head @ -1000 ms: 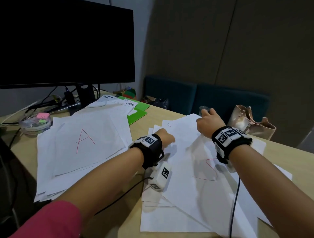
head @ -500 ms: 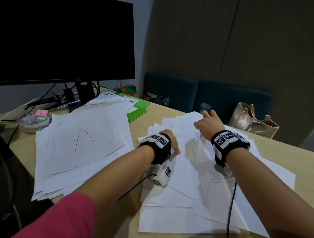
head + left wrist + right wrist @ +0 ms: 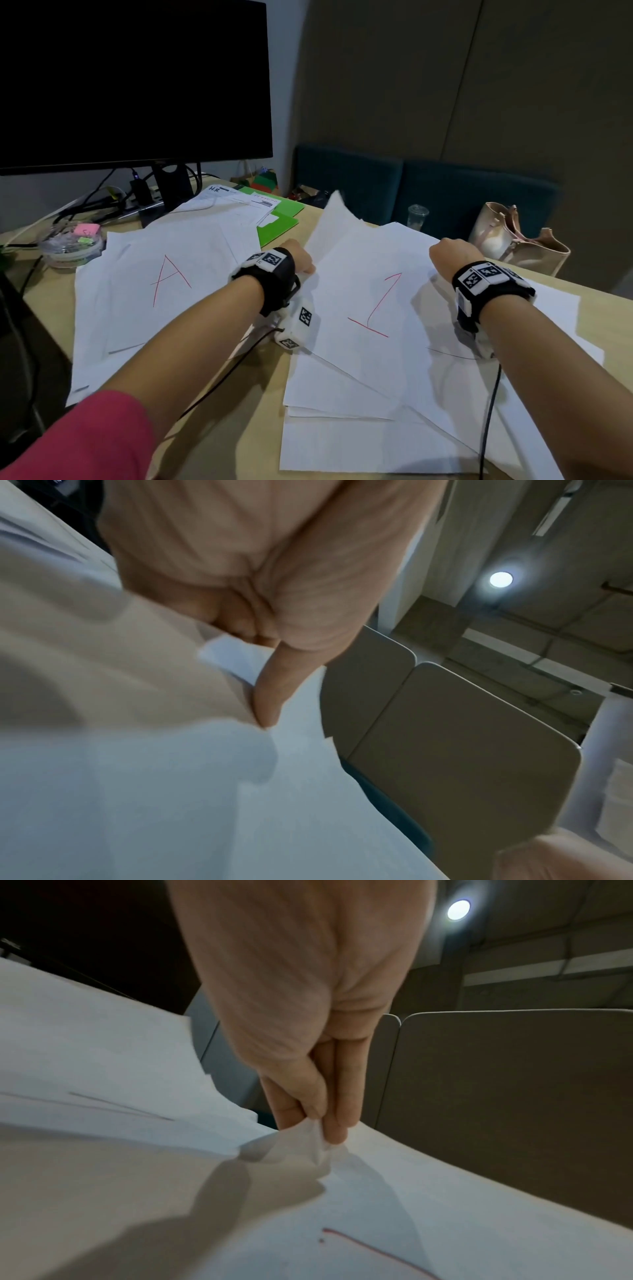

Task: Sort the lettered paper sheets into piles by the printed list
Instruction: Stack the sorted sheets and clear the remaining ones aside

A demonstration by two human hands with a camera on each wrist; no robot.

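On the right pile (image 3: 342, 442) the top sheet shows a red "1" (image 3: 373, 305). Its far left corner stands raised off the desk. My left hand (image 3: 308, 267) grips that sheet's left edge, with the thumb pressed on the paper and the fingers curled under (image 3: 255, 674). My right hand (image 3: 438, 253) pinches a crumpled paper corner between thumb and fingers (image 3: 318, 1129) at the sheet's right side, above a red stroke. The left pile (image 3: 92, 342) is topped by a sheet with a red "A" (image 3: 171, 277). A printed sheet (image 3: 239, 200) lies behind it.
A dark monitor (image 3: 133, 82) stands at the back left with cables at its foot. Green folders (image 3: 277, 226), a clear dish of clips (image 3: 70, 245), a plastic cup (image 3: 418, 216) and a beige handbag (image 3: 513, 240) line the wooden desk's (image 3: 222, 428) far side.
The red "1" has come into view on the top right sheet and its far left corner has risen. Both hands drew apart and now grip paper edges.
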